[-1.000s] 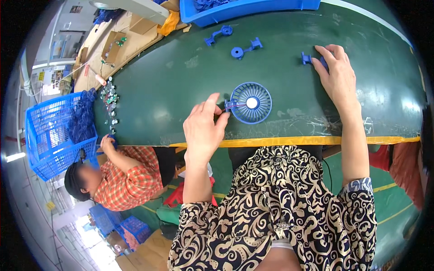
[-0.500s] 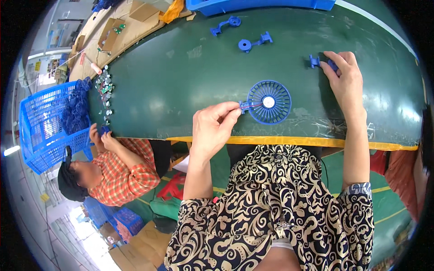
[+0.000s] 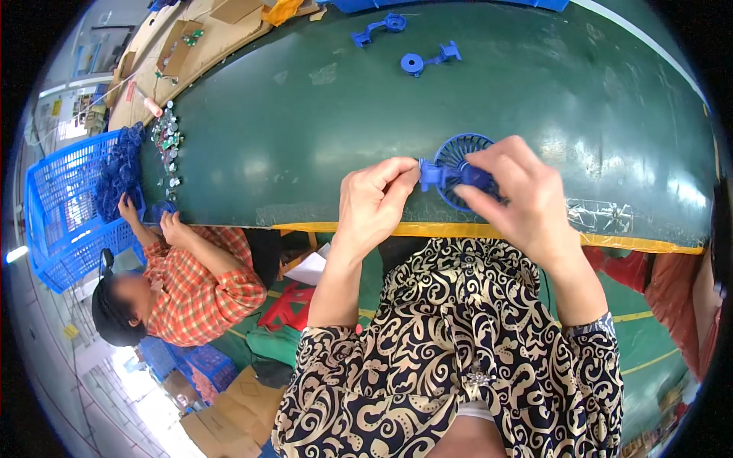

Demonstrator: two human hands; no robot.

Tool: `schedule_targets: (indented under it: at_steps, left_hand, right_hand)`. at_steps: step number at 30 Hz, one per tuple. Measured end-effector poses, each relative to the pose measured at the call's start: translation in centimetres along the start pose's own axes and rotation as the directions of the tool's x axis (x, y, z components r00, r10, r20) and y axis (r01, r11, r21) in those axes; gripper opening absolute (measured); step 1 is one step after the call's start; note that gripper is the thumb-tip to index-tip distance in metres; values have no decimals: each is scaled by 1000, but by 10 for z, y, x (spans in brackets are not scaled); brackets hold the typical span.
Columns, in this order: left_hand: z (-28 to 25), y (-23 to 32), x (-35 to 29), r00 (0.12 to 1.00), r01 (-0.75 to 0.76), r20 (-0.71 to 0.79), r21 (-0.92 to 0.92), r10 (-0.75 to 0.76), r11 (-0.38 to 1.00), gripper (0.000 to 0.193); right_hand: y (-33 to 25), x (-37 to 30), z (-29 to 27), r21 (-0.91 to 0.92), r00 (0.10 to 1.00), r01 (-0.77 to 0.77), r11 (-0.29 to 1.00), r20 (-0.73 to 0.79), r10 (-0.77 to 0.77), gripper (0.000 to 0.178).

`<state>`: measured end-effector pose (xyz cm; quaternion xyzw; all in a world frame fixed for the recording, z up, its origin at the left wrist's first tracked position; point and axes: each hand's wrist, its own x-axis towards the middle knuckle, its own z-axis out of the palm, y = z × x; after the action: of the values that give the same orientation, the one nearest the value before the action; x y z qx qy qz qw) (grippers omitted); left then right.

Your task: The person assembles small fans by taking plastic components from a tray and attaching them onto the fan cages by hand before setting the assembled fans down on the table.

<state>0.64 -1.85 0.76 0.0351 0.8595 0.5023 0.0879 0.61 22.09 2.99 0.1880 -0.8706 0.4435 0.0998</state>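
Note:
My left hand (image 3: 376, 200) pinches the short stem of a round blue fan guard (image 3: 450, 150), whose thin spokes fan out to a ring. Lying over that guard is a blue plastic bracket (image 3: 432, 175), a disc joined to a small clip end, gripped between the thumb and fingers of my right hand (image 3: 525, 197). The bracket's clip end lies beside my left fingertips, over the stem. Most of the guard's centre is hidden under the bracket and my right fingers. Farther off on the table lie two similar blue brackets (image 3: 412, 64), apart from my hands.
The green tabletop (image 3: 305, 137) has a yellow-taped front edge (image 3: 328, 227). Small electronic parts (image 3: 169, 141) line its left end, by a blue crate (image 3: 65, 191). A co-worker in a checked shirt (image 3: 202, 267) handles something blue there. A blue bin (image 3: 458, 4) stands at the far edge.
My right hand has brought the blue bracket from the table's right side leftward and nearer, onto the fan guard. My left hand still pinches the guard's stem. The co-worker's hands have shifted.

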Motion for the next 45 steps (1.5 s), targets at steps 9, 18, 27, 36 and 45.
schedule_targets:
  at_steps: [9, 18, 27, 36, 45]
  left_hand:
    - [-2, 2, 4, 999, -33, 10, 95, 33, 995, 10]
    - [-4, 15, 11, 993, 105, 42, 127, -111, 986, 38]
    - [18, 13, 16, 998, -54, -17, 141, 57, 989, 41]
    - [22, 16, 16, 997, -67, -25, 152, 72, 986, 47]
    - [14, 12, 17, 988, -141, -38, 186, 150, 972, 44]
  right_hand:
    - [1, -4, 17, -308, 987, 62, 949, 160, -13, 34]
    - [-4, 4, 21, -480, 946, 68, 874, 311, 97, 30]
    - [-2, 3, 17, -381, 969, 37, 924, 238, 59, 31]
    - [2, -1, 19, -316, 987, 42, 948, 160, 10, 31]
    - [-13, 10, 13, -435, 956, 34, 900, 276, 97, 29]
